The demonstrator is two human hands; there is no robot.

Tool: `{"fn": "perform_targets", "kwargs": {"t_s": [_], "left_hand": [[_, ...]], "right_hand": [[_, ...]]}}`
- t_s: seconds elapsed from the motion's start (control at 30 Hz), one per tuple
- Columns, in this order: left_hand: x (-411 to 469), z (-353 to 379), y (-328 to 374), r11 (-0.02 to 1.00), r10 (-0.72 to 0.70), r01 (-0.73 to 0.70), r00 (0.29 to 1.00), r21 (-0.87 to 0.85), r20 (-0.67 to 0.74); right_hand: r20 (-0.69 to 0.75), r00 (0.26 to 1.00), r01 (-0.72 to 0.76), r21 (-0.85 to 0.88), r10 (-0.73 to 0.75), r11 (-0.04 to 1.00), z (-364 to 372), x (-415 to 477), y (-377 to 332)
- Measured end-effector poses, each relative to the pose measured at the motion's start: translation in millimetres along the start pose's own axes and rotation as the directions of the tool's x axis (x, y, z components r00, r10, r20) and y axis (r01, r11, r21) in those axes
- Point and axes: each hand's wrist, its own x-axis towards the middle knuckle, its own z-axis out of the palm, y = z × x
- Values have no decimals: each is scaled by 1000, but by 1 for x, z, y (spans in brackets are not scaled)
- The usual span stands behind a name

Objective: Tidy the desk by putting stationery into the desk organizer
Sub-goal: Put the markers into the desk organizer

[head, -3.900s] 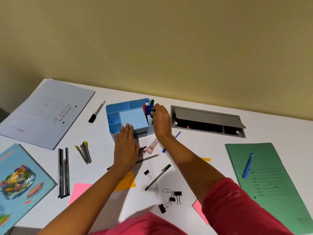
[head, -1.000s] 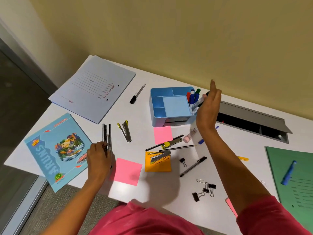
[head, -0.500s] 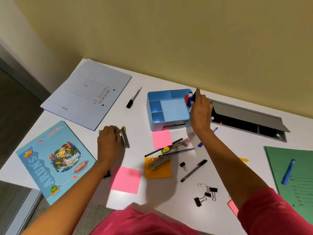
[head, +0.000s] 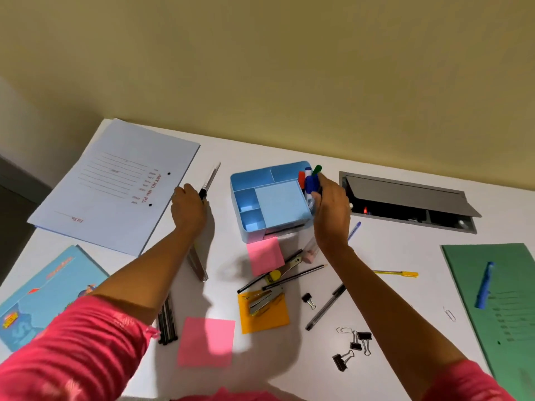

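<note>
A person in pink sleeves works at a cluttered white surface (head: 390, 250), with the left hand (head: 187, 211) on a pen (head: 210, 179) that lies between a pale folder (head: 115, 186) and the blue organizer (head: 236, 198). The left fingers (head: 185, 189) curl round the pen's black cap end, while its pale barrel runs away from them towards the wall, leaning a little to the right. The pen appears to rest on the surface, not yet lifted. The organizer stands just to the right of this hand, and the left hand is plainly the nearer one to the pen. On the organizer's far side the right hand (head: 331, 209) is pressed up to the markers (head: 310, 182) standing in the right-hand compartment. Its fingers (head: 324, 183) are curled against them, but the view does not show whether they hold one or only touch the bunch. The coming move looks like a lift by the cap end and a short carry to the right, turning the pen upright on the way. The marker compartment lies across the organizer from the left hand and is crowded by the right one. Other pens, clips, sticky notes and a stapler (head: 265, 302) lie scattered nearer the person.
</note>
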Motion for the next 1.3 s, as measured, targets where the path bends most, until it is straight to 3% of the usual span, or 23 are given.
{"fn": "perform_targets", "kwargs": {"t_s": [0.17,0.3,0.4,0.5,0.63,0.8,1.0,1.13,1.3], "left_hand": [[11,2,-7,999,-21,18,998,47,58],[11,4,-12,999,-43,43,998,7,41],[8,-3,-10,981,-97,97,995,-167,5],[6,-19,-10,924,-95,58,992,-378,-79],[-2,-39,-10,857,-78,-64,965,-512,-251],[-21,-66,20,775,-23,-229,921,-589,-388],[-47,-88,94,686,209,-424,893,-591,-398],[-56,-81,135,677,412,-495,868,-545,-277],[-59,-47,166,648,591,-598,786,-472,-185]], "right_hand": [[59,997,-47,62,43,997,-2,3,16],[140,989,28,103,-42,994,0,-4,19],[137,990,6,99,-19,995,3,-4,21],[161,983,-119,205,86,971,7,-3,23],[43,991,-134,232,127,963,4,-2,24],[-169,946,-221,287,276,932,-8,-10,20],[-217,951,-184,179,221,967,-5,-26,26],[-157,967,-170,194,202,966,-5,-27,27],[-126,968,-184,231,216,956,-4,-17,25]]}}
